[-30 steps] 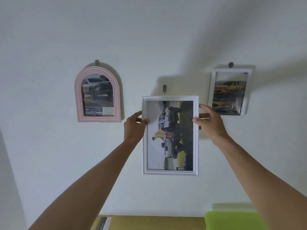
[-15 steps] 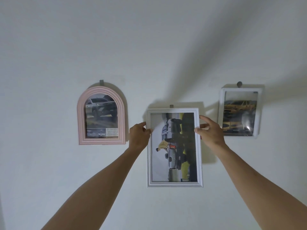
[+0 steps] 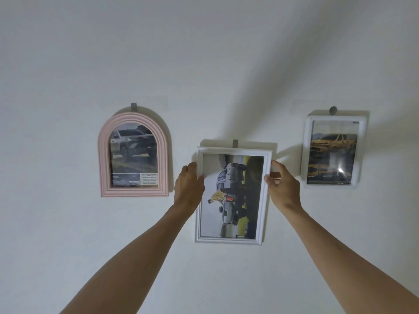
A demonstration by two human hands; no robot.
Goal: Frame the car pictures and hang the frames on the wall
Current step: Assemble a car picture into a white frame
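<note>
- The pink arched frame point(image 3: 133, 155), ridged and matte, hangs left of the white frame point(image 3: 233, 196).
- The left hand point(image 3: 189, 184) grips the white frame's left edge.
- That frame sits just under its grey hook point(image 3: 235, 143); keep it level and confirm the hanger catches before releasing.
- The right hand point(image 3: 282, 184) pinches its right edge.
- A glossy rounded frame point(image 3: 333, 150) hangs right.

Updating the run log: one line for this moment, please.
step: hanging middle white frame | left hand, right hand: gripping its sides | hook: at top edge
</note>
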